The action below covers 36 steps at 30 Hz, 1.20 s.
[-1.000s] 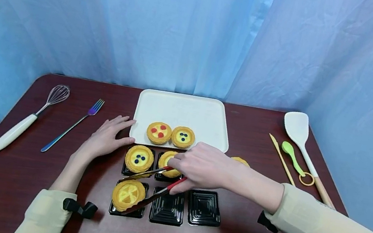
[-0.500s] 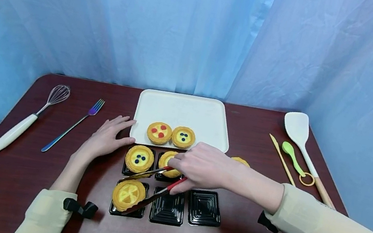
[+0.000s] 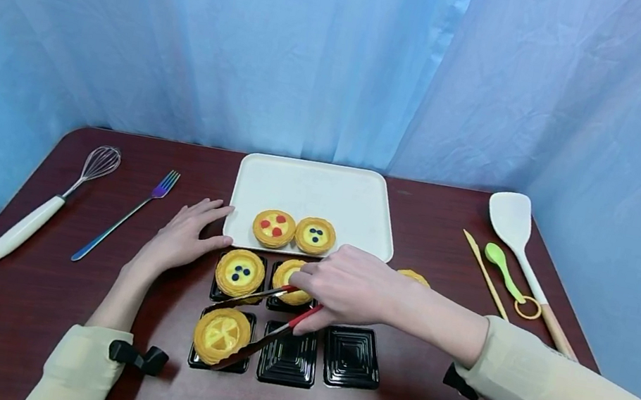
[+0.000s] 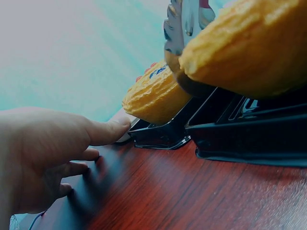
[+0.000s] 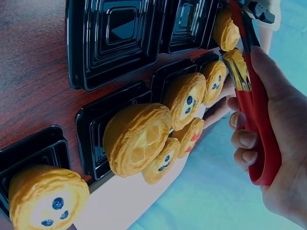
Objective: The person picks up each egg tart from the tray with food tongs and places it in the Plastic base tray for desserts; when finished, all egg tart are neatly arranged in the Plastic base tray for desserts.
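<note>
My right hand (image 3: 344, 286) grips the red handles of the metal tongs (image 3: 300, 316), also seen in the right wrist view as red-handled tongs (image 5: 264, 139). Their jaws stand on either side of an egg tart (image 3: 222, 336) topped with pale yellow pieces, over the front-left black tray (image 3: 201, 359). From the left wrist view, this tart (image 4: 249, 48) appears tilted at the black tray (image 4: 249, 139), a scalloped tong tip (image 4: 175, 28) beside it. Fingers spread, my left hand (image 3: 185, 238) rests on the table, its fingertips at the left edge of the white tray (image 3: 322, 190).
A blueberry-topped tart (image 3: 240, 273) and others sit in black trays behind. Two bare black trays (image 3: 288, 359) stand front middle and right. The white tray bears two tarts. A whisk (image 3: 44, 215) and fork (image 3: 124, 219) lie left; a spatula (image 3: 512, 223) and green spoon (image 3: 502, 264) right.
</note>
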Each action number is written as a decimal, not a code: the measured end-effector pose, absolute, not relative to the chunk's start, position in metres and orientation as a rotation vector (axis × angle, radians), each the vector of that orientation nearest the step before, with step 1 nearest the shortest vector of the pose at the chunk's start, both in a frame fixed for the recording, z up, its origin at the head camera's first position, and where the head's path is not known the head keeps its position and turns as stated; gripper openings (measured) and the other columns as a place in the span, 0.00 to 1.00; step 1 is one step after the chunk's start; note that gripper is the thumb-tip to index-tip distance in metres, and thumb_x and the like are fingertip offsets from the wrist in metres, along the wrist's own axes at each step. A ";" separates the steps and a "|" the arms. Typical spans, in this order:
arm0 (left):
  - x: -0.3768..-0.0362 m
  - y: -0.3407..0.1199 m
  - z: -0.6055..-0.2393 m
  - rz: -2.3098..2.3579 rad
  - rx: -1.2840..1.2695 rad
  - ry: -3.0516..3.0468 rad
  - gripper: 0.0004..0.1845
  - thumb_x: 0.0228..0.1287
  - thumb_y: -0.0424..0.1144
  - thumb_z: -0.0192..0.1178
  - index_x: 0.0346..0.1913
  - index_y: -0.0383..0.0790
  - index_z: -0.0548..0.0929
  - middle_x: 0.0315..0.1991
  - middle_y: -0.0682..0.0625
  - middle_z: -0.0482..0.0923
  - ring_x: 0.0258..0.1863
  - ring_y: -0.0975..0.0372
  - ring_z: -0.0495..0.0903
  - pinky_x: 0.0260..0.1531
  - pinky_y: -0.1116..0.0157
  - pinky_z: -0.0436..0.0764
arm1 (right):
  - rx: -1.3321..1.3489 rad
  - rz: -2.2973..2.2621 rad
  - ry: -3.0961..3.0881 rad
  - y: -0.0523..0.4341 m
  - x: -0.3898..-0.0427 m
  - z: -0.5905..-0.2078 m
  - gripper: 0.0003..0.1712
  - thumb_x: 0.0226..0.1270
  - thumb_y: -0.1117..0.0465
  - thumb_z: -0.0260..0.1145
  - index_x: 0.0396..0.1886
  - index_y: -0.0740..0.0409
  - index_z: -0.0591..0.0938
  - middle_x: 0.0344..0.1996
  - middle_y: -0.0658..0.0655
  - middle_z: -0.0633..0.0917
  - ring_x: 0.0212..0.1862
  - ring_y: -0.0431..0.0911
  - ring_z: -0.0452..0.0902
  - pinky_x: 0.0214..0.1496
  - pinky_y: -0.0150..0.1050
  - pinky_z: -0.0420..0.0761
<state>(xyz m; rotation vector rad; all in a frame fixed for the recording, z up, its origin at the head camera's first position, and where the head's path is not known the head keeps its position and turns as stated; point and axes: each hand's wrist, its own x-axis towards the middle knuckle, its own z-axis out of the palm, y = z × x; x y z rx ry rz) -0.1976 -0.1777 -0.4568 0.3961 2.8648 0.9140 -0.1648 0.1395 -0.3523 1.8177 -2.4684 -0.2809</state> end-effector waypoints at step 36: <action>-0.197 -0.179 -0.465 0.931 0.399 2.868 0.35 0.73 0.50 0.63 0.78 0.42 0.68 0.80 0.34 0.58 0.82 0.39 0.50 0.81 0.36 0.44 | 0.668 0.300 -2.993 0.237 -0.210 -0.362 0.36 0.51 0.31 0.78 0.59 0.40 0.86 0.22 0.40 0.81 0.22 0.38 0.71 0.21 0.35 0.66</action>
